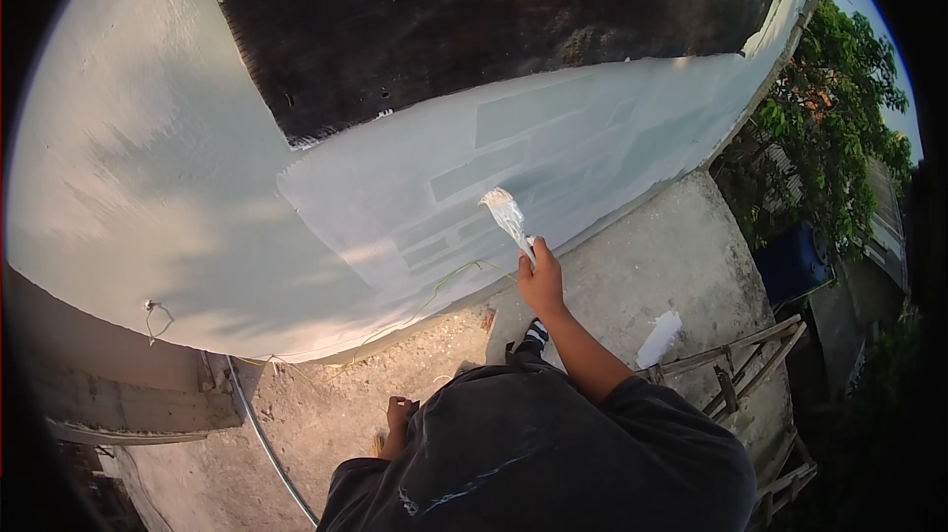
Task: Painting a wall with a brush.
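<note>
My right hand (541, 281) is closed round the handle of a paintbrush (507, 214), whose bristles and ferrule are caked in white paint. The brush points up and left in front of a pale wall (336, 187), and I cannot tell whether its bristles touch it. Whiter coating covers part of the wall, with blue-grey patches (523, 115) showing through. Down by my left side, my left hand (398, 416) has its fingers curled; what they hold, if anything, is hidden.
Above the patches is a dark board (494, 19). A thin yellow-green wire (434, 290) runs along the wall's foot. A pipe (265, 438) lies at the lower left. To the right are a white patch (659, 339) on concrete, a wooden frame (750, 359) and a blue tank (793, 263).
</note>
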A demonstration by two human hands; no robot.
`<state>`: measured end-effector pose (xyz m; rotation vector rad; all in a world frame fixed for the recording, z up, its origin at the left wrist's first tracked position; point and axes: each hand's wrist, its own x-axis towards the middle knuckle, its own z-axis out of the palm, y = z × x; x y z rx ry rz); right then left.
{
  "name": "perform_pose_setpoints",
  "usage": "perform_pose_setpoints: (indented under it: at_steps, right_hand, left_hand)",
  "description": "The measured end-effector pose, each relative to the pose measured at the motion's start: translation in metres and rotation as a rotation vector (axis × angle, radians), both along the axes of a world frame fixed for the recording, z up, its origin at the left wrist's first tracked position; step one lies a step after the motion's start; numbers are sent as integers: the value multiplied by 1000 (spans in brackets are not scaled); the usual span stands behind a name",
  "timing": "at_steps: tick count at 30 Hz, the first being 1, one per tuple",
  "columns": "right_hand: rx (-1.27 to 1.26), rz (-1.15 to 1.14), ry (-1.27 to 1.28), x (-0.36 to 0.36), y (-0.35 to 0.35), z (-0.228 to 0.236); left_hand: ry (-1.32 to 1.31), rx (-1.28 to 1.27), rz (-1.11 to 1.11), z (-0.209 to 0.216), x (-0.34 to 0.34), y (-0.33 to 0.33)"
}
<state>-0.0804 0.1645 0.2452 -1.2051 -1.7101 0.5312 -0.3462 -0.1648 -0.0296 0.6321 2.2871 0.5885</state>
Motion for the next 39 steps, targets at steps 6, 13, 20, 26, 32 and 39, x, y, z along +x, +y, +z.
perform_pose_setpoints:
  at_steps: [6, 13, 20, 26, 32, 39]
  right_hand:
    - [0, 2, -69, -2, 1, -19]
    - [-48, 20, 27, -9, -2, 1]
    - [-170, -16, 10, -10, -14, -24]
    - [-188, -17, 94, -14, -7, -13]
    - [-335, -15, 100, -17, 2, -41]
    - [-946, 184, 741, -11, -18, 2]
  left_hand:
    - [-32, -5, 6, 14, 4, 4]
    - [-8, 69, -18, 3, -4, -4]
    - [-28, 16, -13, 6, -2, 4]
    - [-25, 11, -1, -4, -7, -6]
    - [-62, 33, -9, 5, -5, -1]
    - [-48, 18, -19, -8, -8, -5]
